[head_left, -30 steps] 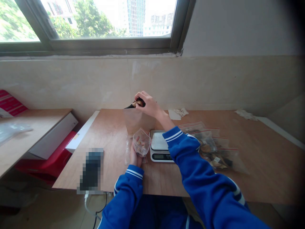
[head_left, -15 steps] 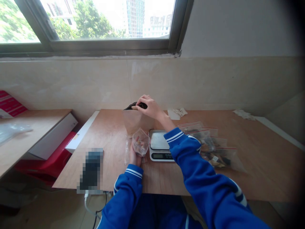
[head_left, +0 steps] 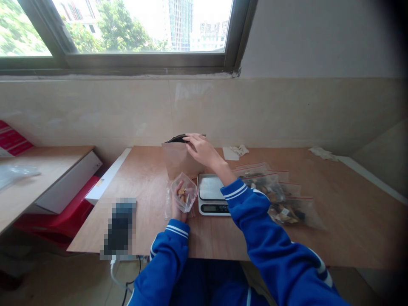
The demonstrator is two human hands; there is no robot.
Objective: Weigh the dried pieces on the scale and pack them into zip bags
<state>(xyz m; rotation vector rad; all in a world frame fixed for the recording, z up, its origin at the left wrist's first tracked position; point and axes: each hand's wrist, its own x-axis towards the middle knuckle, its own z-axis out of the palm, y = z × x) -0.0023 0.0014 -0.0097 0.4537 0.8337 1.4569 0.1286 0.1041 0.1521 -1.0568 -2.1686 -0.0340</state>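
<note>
My left hand (head_left: 176, 207) grips a small clear plastic bag (head_left: 183, 196) with brownish pieces in it, held upright just left of a small digital scale (head_left: 211, 194). My right hand (head_left: 200, 149) reaches forward to the open top of a tall brown paper bag (head_left: 176, 159) that stands behind the clear bag. Its fingers lie across the bag's dark rim and are partly curled; I cannot see anything in them. Both arms wear blue sleeves with white cuff stripes.
Several filled clear zip bags with red seals (head_left: 280, 199) lie right of the scale on the wooden table (head_left: 350, 221). Crumpled paper (head_left: 237, 151) sits near the wall. A blurred dark device (head_left: 119, 229) with a cable lies front left. A second table (head_left: 41, 170) and red object (head_left: 63, 212) stand left.
My right hand, which held brown pieces above the paper bag's mouth, has lowered onto the rim and the pieces no longer show. The clear bag has tilted so its opening shows more.
</note>
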